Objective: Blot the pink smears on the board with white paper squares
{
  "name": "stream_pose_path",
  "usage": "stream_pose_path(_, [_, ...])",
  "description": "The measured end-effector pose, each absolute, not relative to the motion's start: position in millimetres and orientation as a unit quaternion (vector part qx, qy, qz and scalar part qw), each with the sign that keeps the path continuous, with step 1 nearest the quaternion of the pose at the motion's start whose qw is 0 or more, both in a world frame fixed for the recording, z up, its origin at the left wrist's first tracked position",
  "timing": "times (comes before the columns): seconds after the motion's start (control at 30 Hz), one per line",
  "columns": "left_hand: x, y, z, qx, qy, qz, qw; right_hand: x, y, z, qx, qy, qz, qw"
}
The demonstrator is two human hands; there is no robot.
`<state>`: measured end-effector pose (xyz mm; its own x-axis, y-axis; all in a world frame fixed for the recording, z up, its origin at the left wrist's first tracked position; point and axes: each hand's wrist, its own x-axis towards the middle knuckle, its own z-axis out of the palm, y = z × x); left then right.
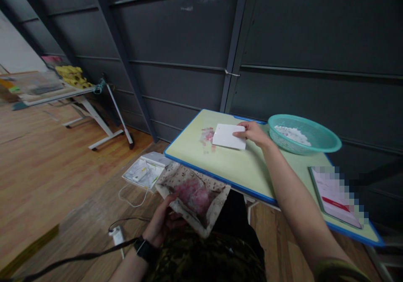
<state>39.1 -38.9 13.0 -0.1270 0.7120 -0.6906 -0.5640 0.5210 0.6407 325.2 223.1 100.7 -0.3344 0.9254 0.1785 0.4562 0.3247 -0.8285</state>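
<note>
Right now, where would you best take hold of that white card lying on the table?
By its right edge, from the right. The white card lies flat on the table, so only a thin edge offers a pinch; the right hand sits there, and pink crumbs crowd its left.

My right hand (254, 133) presses a white card (229, 136) on the table (226, 164), beside pink scraps (207, 135). My left hand (163, 222) holds a stained paper bag (193, 200) under the edge. A teal basket (304, 133) sits nearby.
</note>
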Motion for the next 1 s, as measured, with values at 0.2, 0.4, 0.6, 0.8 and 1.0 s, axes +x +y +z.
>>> stream_pose_path(0.2, [39,-39,13,0.066,0.57,0.483,0.662,321,220,101,-0.462,-0.753,0.344,0.318])
stream_pose_path(0.4, [40,-39,13,0.067,0.568,0.49,0.658,321,220,103,-0.462,-0.747,0.344,0.333])
stream_pose_path(0.6, [40,-39,12,0.07,0.568,0.491,0.656,310,213,102,-0.456,-0.752,0.384,0.283])
stream_pose_path(0.8, [40,-39,11,0.059,0.567,0.492,0.658,314,218,100,-0.466,-0.73,0.383,0.321])
stream_pose_path(1.0, [38,-38,8,0.064,0.568,0.489,0.659,327,225,98,-0.471,-0.737,0.348,0.338])
